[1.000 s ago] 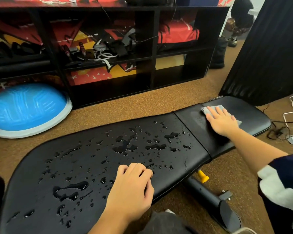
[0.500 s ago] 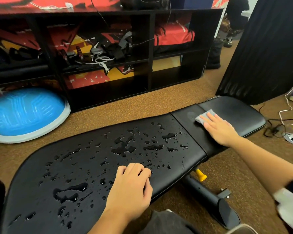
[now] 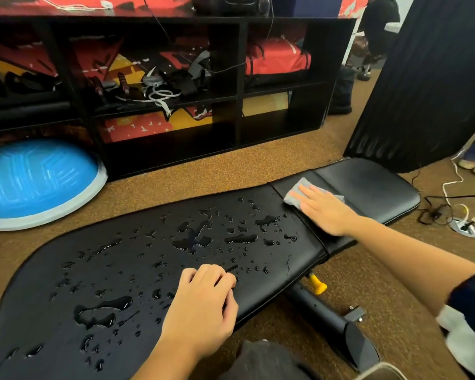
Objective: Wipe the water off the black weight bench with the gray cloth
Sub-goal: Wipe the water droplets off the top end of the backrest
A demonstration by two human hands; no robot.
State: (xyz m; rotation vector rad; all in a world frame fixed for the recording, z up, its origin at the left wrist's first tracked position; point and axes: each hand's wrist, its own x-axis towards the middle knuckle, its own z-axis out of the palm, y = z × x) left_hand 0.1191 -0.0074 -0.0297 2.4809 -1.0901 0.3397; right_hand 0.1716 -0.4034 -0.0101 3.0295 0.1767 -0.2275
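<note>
The black weight bench [image 3: 137, 272] lies low across the view, its long pad dotted with water drops and puddles [image 3: 195, 238]. My right hand [image 3: 327, 212] presses flat on the gray cloth [image 3: 295, 194] on the short seat pad [image 3: 368, 182], right at the seam with the long pad. The seat pad looks dry. My left hand [image 3: 203, 311] rests with curled fingers on the near edge of the long pad, holding nothing.
A blue half-ball trainer [image 3: 36, 179] sits on the brown carpet at left. A black shelf unit [image 3: 176, 86] with gear stands behind the bench. A black curtain [image 3: 428, 78] hangs at right; cables and a floor socket [image 3: 464, 226] lie beyond the seat. The bench's leg [image 3: 332, 322] sticks out below.
My right hand has slid the gray cloth leftward over the seat pad to the seam with the long pad. My left hand has stayed in place.
</note>
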